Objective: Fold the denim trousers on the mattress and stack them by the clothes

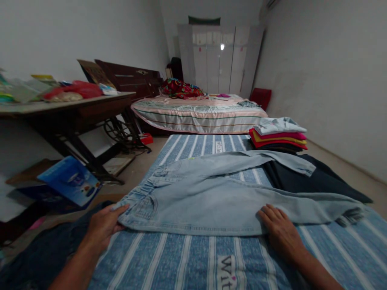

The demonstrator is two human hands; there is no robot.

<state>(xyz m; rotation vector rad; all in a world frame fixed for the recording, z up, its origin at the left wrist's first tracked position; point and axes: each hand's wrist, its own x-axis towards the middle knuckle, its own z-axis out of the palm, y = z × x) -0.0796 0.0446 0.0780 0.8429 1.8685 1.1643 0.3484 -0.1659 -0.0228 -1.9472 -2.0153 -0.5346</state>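
Observation:
A pair of light blue jeans (205,201) lies spread sideways, with its elastic waistband at the left and its legs stretching right. At the near corner of the waistband, my left hand (104,223) pinches the denim between thumb and fingers. My right hand (281,231) is on the near edge of the closer leg, its fingers curled over the cloth and its thumb hidden. Beneath the jeans is a blue and white striped bedsheet (163,262). Dark folded cloth (326,181) lies partly under the legs at the right.
A stack of folded clothes (278,137) stands at the bed's far right. Beyond is another bed (196,117) with a patterned cover. On the left are a sewing machine table (121,98) with bags on it and a blue box (71,181). Dark denim (45,249) lies at lower left.

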